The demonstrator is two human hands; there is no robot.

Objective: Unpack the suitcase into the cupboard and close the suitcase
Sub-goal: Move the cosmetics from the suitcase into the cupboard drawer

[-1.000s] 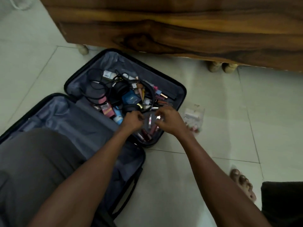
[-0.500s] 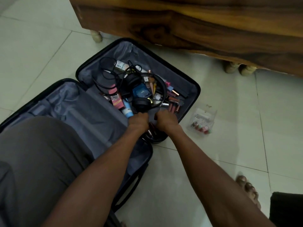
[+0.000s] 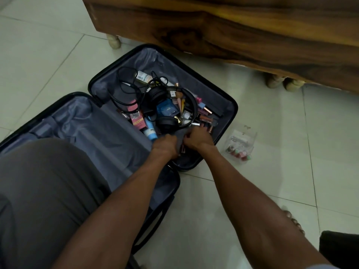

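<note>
A black suitcase (image 3: 235, 105) lies open on the tiled floor, its grey-lined lid half (image 3: 77, 123) to the left. The right half holds black headphones (image 3: 167, 123), a blue box (image 3: 167, 110), black cables (image 3: 124, 90), a pale blue tube (image 3: 150, 131), a pink box (image 3: 138, 119) and several small cosmetic tubes. My left hand (image 3: 167, 145) and my right hand (image 3: 198, 138) are close together in the near corner of that half, fingers curled down among small tubes and a fold of grey cloth. Their grip is hidden. The wooden cupboard (image 3: 233, 32) stands just behind the suitcase.
A clear plastic box of small nail polish bottles (image 3: 240, 146) sits on the floor right of the suitcase. My grey-clad knee (image 3: 38, 191) covers part of the lid half. A bare foot (image 3: 293, 222) and a dark object (image 3: 340, 247) are at lower right.
Both hands have dropped from above the pile into the near corner of the suitcase and drawn together. The view has shifted slightly, so the suitcase sits further right.
</note>
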